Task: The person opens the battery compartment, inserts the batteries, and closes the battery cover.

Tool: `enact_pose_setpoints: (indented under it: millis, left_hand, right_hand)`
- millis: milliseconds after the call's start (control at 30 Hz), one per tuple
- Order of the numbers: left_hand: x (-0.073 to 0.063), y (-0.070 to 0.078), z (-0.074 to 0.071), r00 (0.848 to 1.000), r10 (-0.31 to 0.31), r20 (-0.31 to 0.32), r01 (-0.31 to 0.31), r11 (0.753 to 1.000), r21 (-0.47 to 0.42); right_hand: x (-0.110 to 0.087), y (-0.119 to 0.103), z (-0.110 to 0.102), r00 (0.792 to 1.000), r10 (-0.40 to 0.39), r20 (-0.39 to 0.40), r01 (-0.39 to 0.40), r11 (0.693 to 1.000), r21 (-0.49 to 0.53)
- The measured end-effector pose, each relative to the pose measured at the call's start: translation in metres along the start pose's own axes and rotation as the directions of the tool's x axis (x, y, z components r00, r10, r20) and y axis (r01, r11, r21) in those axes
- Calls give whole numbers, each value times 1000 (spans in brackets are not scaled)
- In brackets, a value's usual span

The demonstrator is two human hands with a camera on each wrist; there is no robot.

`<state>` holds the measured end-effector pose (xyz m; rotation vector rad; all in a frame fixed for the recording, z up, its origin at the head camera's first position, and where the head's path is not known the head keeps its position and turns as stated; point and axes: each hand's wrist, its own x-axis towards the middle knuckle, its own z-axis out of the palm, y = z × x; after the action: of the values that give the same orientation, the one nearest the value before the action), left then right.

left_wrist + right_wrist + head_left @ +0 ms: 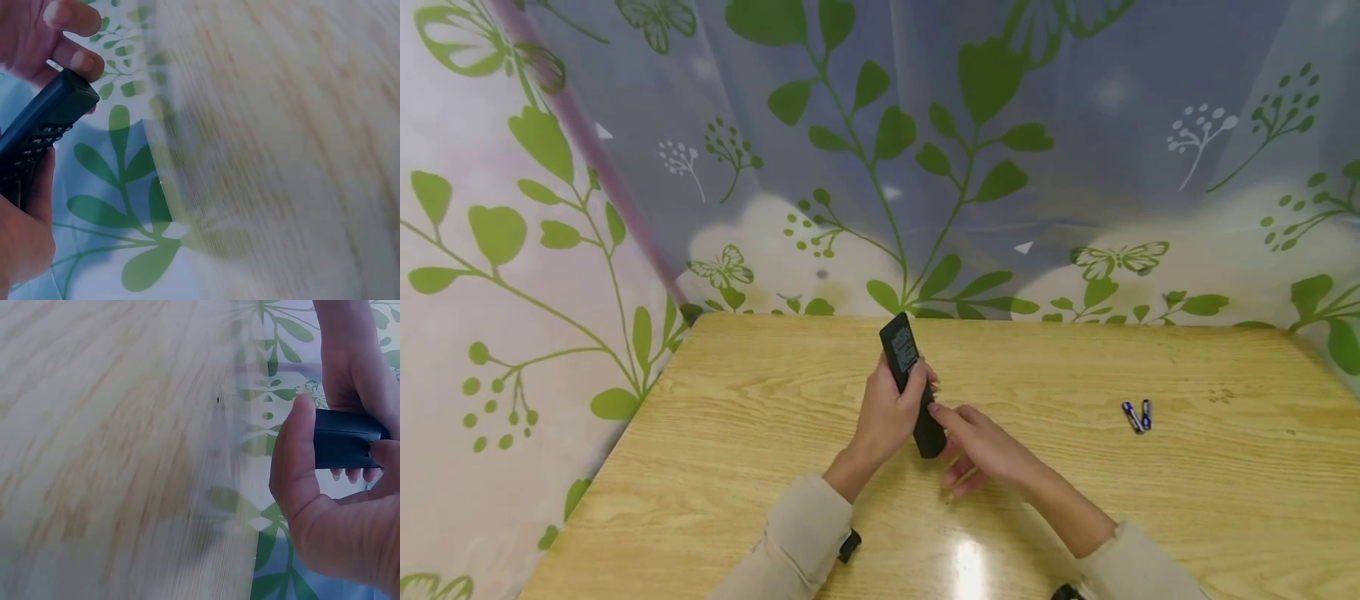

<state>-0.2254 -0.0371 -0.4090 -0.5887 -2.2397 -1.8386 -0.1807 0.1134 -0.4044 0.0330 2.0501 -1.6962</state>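
Observation:
A black remote control (930, 429) is tilted above the table, held in my left hand (891, 408) with the thumb across its upward face. That face bears a grey printed label near the far end. In the left wrist view, rows of buttons show on the other face of the remote (37, 134). My right hand (988, 446) is at the near end, its thumb touching the remote while the other fingers hang loosely below. From the right wrist, the right hand (344, 534) appears beside the end of the remote (347, 440).
Two blue batteries (1137, 417) lie close together on the wooden table (737, 433), to the right of the hands. A curtain (1075, 167) printed with leaves and butterflies hangs behind the table, and a similar one covers the left side.

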Motion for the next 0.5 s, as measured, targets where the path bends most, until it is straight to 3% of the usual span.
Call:
enact_pose_setpoints:
  millis: [200,500]
  left_hand:
    - [-3,0,3,998,52,19,-54,988,145]
    - [-4,0,7,997,81,19,-83,961,263]
  right_hand:
    - [1,-1,5,999,24,35,-27,996,84]
    - [5,-3,6,998,47,50,-53,991,123]
